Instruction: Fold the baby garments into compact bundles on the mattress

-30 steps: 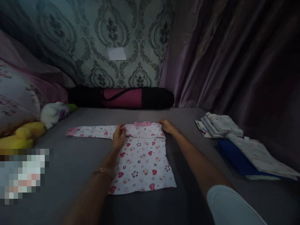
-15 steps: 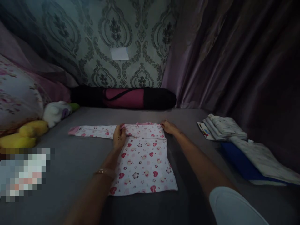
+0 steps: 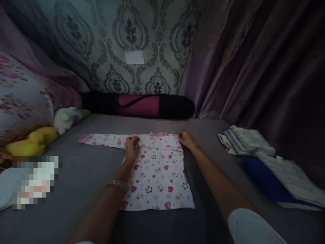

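Observation:
A white long-sleeved shirt (image 3: 157, 176) with red hearts and flowers lies flat on the grey bed, its pink collar at the far side. One sleeve (image 3: 105, 140) with a pink cuff stretches out to the left; the other is folded across the chest. My left hand (image 3: 132, 148) is closed, its curled fingers pinching the folded sleeve at the left shoulder; the fingertips are partly hidden. At the right shoulder corner, my right hand (image 3: 186, 139) pinches the shirt's edge between thumb and fingers.
Folded clothes (image 3: 251, 140) are stacked at the right, with a blue garment (image 3: 266, 181) and a pale one nearer me. Yellow (image 3: 43, 140) and white (image 3: 67, 118) plush toys lie at the left by a floral pillow (image 3: 22, 101). A black and pink bag (image 3: 139, 105) lies along the wall.
My left fingers have shifted slightly and now cover the end of the folded sleeve, where pink cuff showed before. My right hand stays at the right shoulder. The view has turned slightly left.

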A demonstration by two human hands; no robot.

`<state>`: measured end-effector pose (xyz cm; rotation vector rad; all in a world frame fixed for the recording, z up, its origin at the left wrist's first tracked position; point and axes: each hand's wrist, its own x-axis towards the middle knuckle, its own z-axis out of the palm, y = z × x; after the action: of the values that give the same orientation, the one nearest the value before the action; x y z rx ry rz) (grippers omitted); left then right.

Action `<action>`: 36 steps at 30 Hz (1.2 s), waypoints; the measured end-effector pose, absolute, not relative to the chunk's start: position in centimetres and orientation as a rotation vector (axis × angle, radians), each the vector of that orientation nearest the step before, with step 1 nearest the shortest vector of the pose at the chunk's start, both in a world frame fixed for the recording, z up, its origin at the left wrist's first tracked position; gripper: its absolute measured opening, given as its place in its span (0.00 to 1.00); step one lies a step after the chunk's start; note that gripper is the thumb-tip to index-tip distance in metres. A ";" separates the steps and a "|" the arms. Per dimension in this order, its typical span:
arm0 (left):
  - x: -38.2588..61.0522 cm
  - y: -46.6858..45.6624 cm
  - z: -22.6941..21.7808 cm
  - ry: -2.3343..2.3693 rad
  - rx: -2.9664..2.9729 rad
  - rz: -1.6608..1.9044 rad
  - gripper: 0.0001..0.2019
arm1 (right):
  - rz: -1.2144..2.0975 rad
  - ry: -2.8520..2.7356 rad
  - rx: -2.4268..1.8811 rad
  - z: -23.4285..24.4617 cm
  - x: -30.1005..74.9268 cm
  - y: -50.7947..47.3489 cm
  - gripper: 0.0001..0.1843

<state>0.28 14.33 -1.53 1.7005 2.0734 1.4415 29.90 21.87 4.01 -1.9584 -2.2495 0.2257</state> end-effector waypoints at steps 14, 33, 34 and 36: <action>5.5 13.0 1.6 2.229 2.191 0.906 0.15 | -0.026 -2.447 -1.536 3.9 23.8 16.1 0.24; 8.0 12.2 -0.3 2.210 2.273 0.508 0.27 | 0.142 -2.280 -2.009 1.4 22.9 15.2 0.38; 8.0 12.2 -0.3 2.197 2.280 0.526 0.27 | 0.141 -2.258 -2.027 1.5 23.0 15.1 0.38; 8.0 12.1 0.0 2.197 2.295 0.598 0.26 | 0.086 -2.238 -2.008 1.8 22.8 14.9 0.36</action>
<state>7.96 12.06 0.02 2.2945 2.1965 0.5981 22.85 14.93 1.79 -2.0076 -2.2376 0.0861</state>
